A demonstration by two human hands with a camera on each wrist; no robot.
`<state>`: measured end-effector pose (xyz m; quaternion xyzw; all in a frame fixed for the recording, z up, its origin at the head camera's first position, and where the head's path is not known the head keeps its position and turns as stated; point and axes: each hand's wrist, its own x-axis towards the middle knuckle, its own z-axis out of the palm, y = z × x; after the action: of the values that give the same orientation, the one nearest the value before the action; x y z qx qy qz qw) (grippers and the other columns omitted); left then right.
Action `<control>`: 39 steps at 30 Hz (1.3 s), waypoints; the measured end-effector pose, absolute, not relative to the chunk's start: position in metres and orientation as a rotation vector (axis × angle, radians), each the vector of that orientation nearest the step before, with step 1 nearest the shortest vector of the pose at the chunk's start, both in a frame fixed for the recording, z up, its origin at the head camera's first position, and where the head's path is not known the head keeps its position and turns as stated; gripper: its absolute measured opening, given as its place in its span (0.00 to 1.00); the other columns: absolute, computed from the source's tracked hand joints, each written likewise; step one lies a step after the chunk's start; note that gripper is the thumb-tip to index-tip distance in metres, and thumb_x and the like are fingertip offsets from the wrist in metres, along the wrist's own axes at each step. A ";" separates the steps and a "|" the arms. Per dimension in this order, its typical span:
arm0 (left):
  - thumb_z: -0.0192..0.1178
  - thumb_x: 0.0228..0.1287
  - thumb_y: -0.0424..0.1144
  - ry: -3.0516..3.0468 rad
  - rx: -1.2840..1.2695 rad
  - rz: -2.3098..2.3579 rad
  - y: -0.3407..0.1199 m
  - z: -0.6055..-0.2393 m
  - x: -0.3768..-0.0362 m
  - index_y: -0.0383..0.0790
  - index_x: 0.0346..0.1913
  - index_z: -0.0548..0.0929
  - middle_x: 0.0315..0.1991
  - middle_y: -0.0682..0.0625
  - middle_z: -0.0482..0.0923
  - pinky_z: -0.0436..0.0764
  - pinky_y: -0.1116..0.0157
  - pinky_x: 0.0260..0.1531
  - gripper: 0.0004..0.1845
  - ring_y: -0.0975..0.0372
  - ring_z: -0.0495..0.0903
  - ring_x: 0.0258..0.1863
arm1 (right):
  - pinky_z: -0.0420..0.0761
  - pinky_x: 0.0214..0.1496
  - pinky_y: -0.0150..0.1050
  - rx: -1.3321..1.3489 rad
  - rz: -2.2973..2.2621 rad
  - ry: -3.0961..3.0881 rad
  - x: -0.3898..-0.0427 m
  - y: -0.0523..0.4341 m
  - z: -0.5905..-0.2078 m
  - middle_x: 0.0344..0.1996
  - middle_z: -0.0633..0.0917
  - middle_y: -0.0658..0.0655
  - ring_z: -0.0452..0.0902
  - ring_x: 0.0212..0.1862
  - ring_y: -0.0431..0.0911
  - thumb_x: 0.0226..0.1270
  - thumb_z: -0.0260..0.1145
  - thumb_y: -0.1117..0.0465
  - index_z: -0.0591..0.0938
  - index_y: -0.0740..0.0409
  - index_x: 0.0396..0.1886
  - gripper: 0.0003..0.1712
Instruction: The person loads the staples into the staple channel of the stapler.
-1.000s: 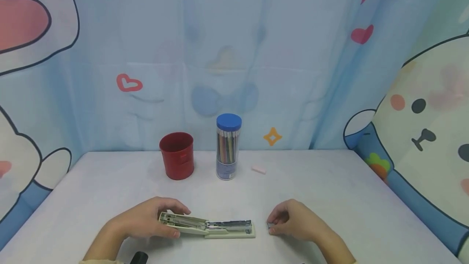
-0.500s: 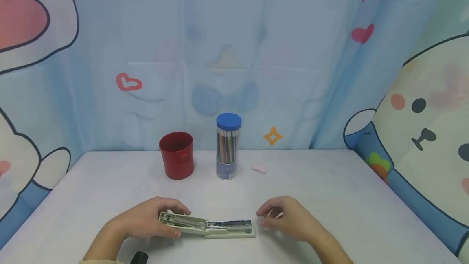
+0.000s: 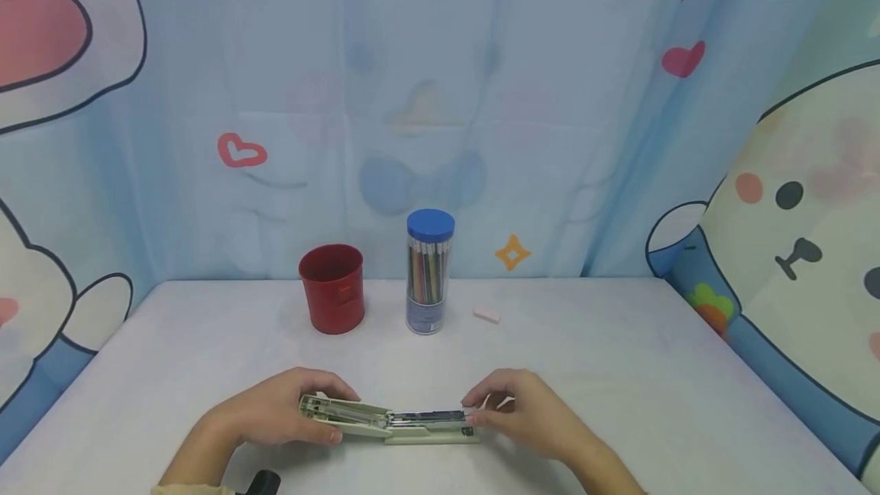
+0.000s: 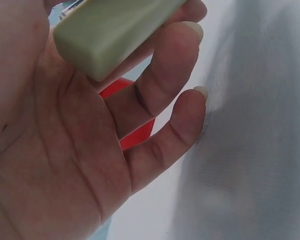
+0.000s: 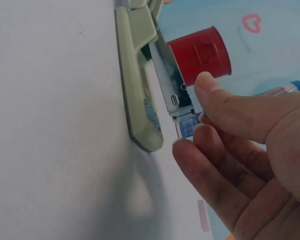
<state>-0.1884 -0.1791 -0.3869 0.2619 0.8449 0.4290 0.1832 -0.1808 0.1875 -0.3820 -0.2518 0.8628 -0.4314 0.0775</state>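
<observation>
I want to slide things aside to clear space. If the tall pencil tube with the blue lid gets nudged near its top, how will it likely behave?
The pencil tube stands upright, tall and narrow, so a high push would probably tip it. Being round, it would likely roll once down. The blue lid looks seated, so the pencils should probably stay inside.

bare table point(image 3: 619, 373) right of hands, red cup point(image 3: 331, 289), pencil tube point(image 3: 429, 273) behind

I see the stapler point(image 3: 388, 422) as matt pale-green plastic with a shiny metal rail; the tabletop point(image 3: 619, 373) wears soft, matt white cloth; the red cup point(image 3: 332, 289) looks smooth and slightly glossy.
</observation>
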 end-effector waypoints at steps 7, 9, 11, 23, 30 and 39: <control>0.75 0.55 0.43 2.378 0.731 1.212 -0.176 -0.386 -0.189 0.57 0.51 0.85 0.46 0.60 0.81 0.72 0.50 0.51 0.20 0.56 0.73 0.51 | 0.82 0.37 0.35 -0.785 -1.289 2.580 -0.180 0.187 -0.385 0.36 0.85 0.47 0.80 0.35 0.38 0.60 0.77 0.61 0.89 0.54 0.37 0.07; 0.75 0.55 0.42 2.375 0.728 1.215 -0.175 -0.386 -0.189 0.56 0.51 0.85 0.46 0.60 0.81 0.71 0.50 0.51 0.20 0.56 0.73 0.51 | 0.82 0.37 0.35 -0.786 -1.282 2.585 -0.179 0.186 -0.385 0.36 0.85 0.47 0.80 0.35 0.38 0.60 0.77 0.60 0.89 0.54 0.37 0.07; 0.75 0.55 0.42 2.379 0.723 1.212 -0.175 -0.386 -0.189 0.57 0.51 0.86 0.46 0.60 0.81 0.71 0.50 0.51 0.20 0.56 0.73 0.50 | 0.82 0.37 0.35 -0.791 -1.279 2.587 -0.180 0.186 -0.384 0.36 0.85 0.48 0.80 0.35 0.38 0.60 0.77 0.60 0.89 0.54 0.37 0.07; 0.75 0.55 0.43 2.387 0.712 1.202 -0.172 -0.386 -0.189 0.57 0.50 0.86 0.45 0.60 0.81 0.71 0.49 0.52 0.19 0.57 0.74 0.50 | 0.82 0.37 0.35 -0.821 -1.277 2.613 -0.178 0.184 -0.390 0.35 0.84 0.45 0.78 0.34 0.36 0.59 0.78 0.58 0.90 0.53 0.36 0.07; 0.75 0.55 0.43 2.402 0.745 1.195 -0.174 -0.388 -0.186 0.58 0.50 0.85 0.43 0.61 0.81 0.72 0.52 0.49 0.19 0.58 0.75 0.47 | 0.82 0.37 0.34 -0.847 -1.263 2.612 -0.179 0.184 -0.392 0.35 0.84 0.44 0.78 0.33 0.35 0.58 0.78 0.58 0.91 0.53 0.37 0.08; 0.75 0.55 0.42 2.401 0.739 1.202 -0.174 -0.386 -0.186 0.57 0.50 0.85 0.43 0.60 0.81 0.73 0.53 0.48 0.19 0.57 0.75 0.47 | 0.82 0.39 0.35 -0.814 -1.248 2.609 -0.181 0.184 -0.391 0.36 0.84 0.44 0.79 0.35 0.37 0.58 0.78 0.56 0.90 0.52 0.38 0.09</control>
<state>-0.1862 -0.1744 -0.3860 0.2612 0.8485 0.4249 0.1771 -0.1808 0.1837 -0.3912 -0.2703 0.8664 -0.4142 0.0685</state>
